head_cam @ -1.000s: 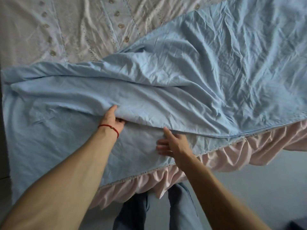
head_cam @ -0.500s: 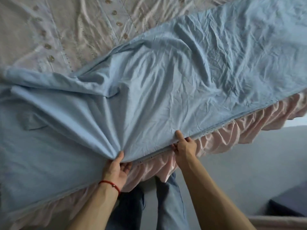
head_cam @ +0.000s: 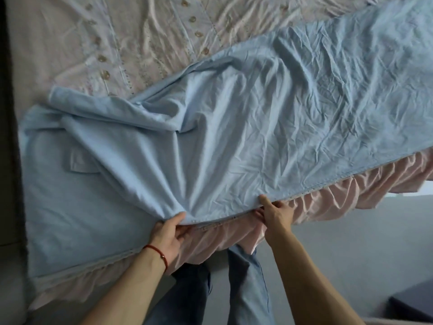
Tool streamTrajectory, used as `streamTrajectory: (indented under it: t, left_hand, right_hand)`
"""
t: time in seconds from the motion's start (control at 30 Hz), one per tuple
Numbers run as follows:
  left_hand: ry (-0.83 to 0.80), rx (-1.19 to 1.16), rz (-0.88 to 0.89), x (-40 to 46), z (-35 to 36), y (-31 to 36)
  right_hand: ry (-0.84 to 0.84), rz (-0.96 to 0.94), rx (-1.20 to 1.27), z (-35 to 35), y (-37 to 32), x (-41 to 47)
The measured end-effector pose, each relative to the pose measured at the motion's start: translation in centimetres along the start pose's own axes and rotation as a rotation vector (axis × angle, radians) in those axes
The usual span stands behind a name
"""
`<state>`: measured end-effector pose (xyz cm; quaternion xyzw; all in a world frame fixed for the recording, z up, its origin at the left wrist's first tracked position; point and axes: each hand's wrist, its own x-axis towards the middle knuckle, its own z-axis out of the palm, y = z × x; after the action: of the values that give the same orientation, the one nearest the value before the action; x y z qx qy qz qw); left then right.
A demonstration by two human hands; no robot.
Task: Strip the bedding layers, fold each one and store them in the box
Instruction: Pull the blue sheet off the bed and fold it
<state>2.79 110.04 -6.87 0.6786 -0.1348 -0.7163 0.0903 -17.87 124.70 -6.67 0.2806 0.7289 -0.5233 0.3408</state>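
- Bedding covers the bed (head_cam: 16,95) almost edge to edge, and the blue sheet (head_cam: 269,127) serves as the landmark for everything else.
- At the far left of the blue sheet, its lower layer lies flat on the mattress, with a small turned-over flap (head_cam: 79,164) showing on it.
- Beyond the blue sheet, toward the top of the view, a pale patterned bed cover (head_cam: 140,36) lies wrinkled, with rows of small round motifs and stitched lines.
- An upper layer of the blue sheet is folded back over the lower one; its folds fan out from a bunched corner at the near edge.
- The left hand (head_cam: 169,238) grips that bunched corner, thumb on top of the cloth and fingers curled beneath it; a red cord bracelet (head_cam: 157,253) circles the wrist.
- Below the blue sheet's near edge hangs a pink ruffled bed skirt (head_cam: 332,195), running along the side of the bed.
- The person's legs in blue jeans (head_cam: 246,282) stand against the skirt, between the two forearms.
- The right hand (head_cam: 276,215) pinches the same hem just to the right of the left hand, thumb on the blue cloth and fingers tucked under the edge; the two hands are near each other but apart.
- Right of the hands, the blue sheet spreads creased up to the frame's right edge.
- A dark object (head_cam: 414,303) sits on the grey floor (head_cam: 351,231) at the lower right, too cropped to identify.
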Motion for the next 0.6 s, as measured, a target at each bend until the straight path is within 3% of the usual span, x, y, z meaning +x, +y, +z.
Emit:
streamTrajectory:
  t: [0.13, 0.3, 0.4, 0.5, 0.6]
  left_hand:
    - [-0.099, -0.2, 0.057, 0.1, -0.8, 3.7]
    - [-0.146, -0.421, 0.25, 0.3, -3.8, 9.0]
    - [-0.145, -0.491, 0.228, -0.8, -6.8, 8.6]
    - [-0.163, -0.558, 0.193, -1.7, -10.0, 8.2]
    - [-0.172, -0.558, 0.271, -1.6, -12.0, 11.0]
  right_hand:
    - [-0.082, 0.033, -0.061, 2.2, 1.9, -2.1]
    - [-0.235, 0.107, -0.089, 6.8, 4.5, -5.6]
    - [-0.263, 0.122, -0.083, 8.6, 5.3, -7.4]
    - [-0.247, 0.124, -0.208, 9.5, 6.2, -7.5]
    - [-0.275, 0.061, -0.407, 9.4, 8.2, -5.0]
